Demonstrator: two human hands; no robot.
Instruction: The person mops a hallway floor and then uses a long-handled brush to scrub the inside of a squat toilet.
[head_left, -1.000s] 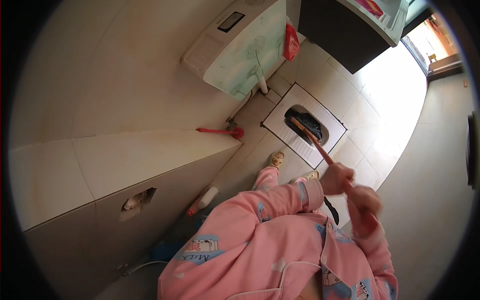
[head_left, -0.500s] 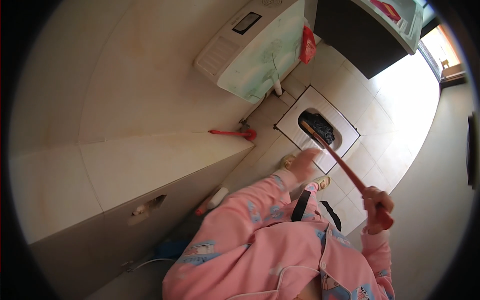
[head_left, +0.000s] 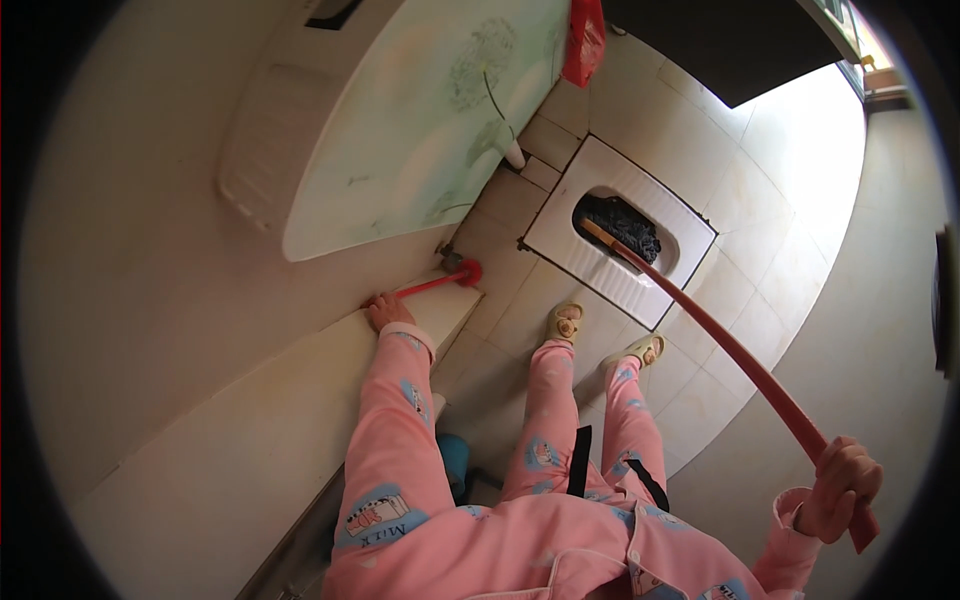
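Observation:
My right hand (head_left: 845, 485) is wrapped round the thick end of a long reddish-brown stick (head_left: 735, 350). Its tan far tip lies over the bowl of a white squat toilet (head_left: 560, 225), against a crumpled black plastic bag (head_left: 625, 225) inside. On the pale ledge at the left, my left hand (head_left: 387, 312) is closed at the handle end of a red tool (head_left: 432, 284) with a round red head. The fingers partly hide that end of the handle. The tool's head is by the ledge's far corner, near a small pipe fitting.
A pale green panelled appliance (head_left: 420, 110) stands beyond the ledge. A red plastic bag (head_left: 584, 45) hangs next to it, and a dark cabinet (head_left: 730, 40) stands far right. My slippered feet (head_left: 566, 322) are just in front of the toilet. A blue container (head_left: 453, 462) is below the ledge.
My left hand has moved left from near the toilet to the red tool's handle. My right hand has moved right and nearer, still holding the stick. The view has shifted.

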